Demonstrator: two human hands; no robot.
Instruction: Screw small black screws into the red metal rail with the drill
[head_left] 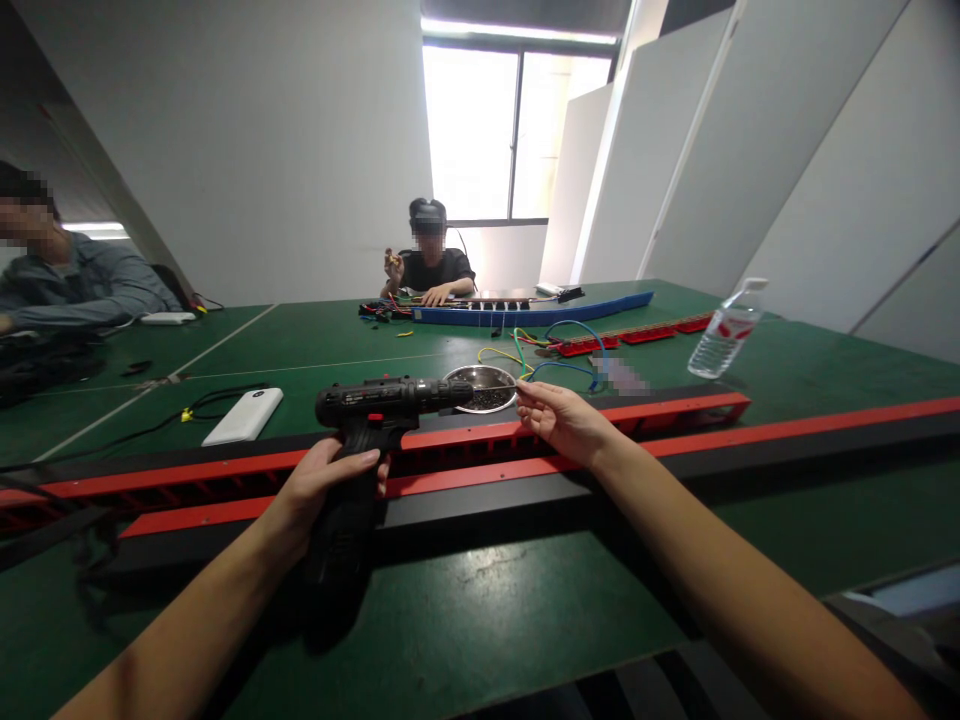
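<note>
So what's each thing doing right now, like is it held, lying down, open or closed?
left hand: closed around the drill's grip
drill: held up, tip pointing right toward the metal bowl
right hand: open, fingers reaching near the drill tip, holding nothing that shows
metal bowl: upright on the table, small dark bits inside
water bottle: standing, cap on
power bank: lying flat
red and black rail: lying along the table

The left hand (pixel 330 480) grips the handle of a black cordless power drill (pixel 375 410), its nose pointing right toward the right hand (pixel 562 418). That hand's fingers (pixel 529 395) are pinched together just beside the drill's tip, above a long red and black rail (pixel 675 440) lying across the green table (pixel 487 620). A small round steel bowl (pixel 486 388) sits just behind, near coloured wires (pixel 555 350), a white power bank (pixel 244 416) and a clear plastic water bottle (pixel 726 332).
</note>
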